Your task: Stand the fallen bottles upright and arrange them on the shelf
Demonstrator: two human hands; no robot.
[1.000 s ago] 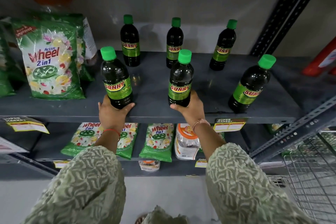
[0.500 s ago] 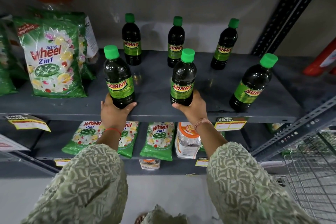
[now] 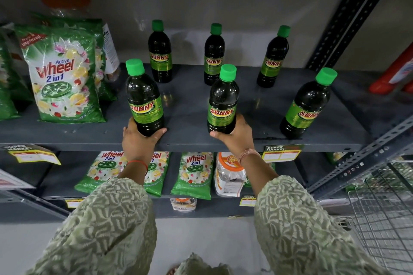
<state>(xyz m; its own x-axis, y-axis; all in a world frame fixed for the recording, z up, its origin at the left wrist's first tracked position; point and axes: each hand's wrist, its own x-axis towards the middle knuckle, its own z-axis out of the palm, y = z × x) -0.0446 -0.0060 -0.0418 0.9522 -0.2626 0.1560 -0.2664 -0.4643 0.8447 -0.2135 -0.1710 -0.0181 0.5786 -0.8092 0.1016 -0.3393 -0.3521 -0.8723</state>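
Several dark Sunny bottles with green caps stand upright on the grey shelf (image 3: 190, 138). My left hand (image 3: 137, 140) grips the base of the front left bottle (image 3: 143, 98). The base of the front middle bottle (image 3: 223, 100) sits in the grip of my right hand (image 3: 237, 136). A third front bottle (image 3: 306, 105) stands alone at the right. Three more stand along the back: the back left bottle (image 3: 159, 51), the back middle bottle (image 3: 213, 53) and the back right bottle (image 3: 273, 56). None lies on its side.
Green Wheel detergent bags (image 3: 62, 73) fill the shelf's left end, with a jar behind them. The lower shelf holds more detergent packs (image 3: 194, 174) and a white jar (image 3: 228, 174). A wire cart (image 3: 384, 207) sits at the lower right. A red object (image 3: 393, 73) lies at the far right.
Both hands keep their grip on the two front bottles, which hardly move. The view has shifted slightly, so everything sits a little to the right and up.
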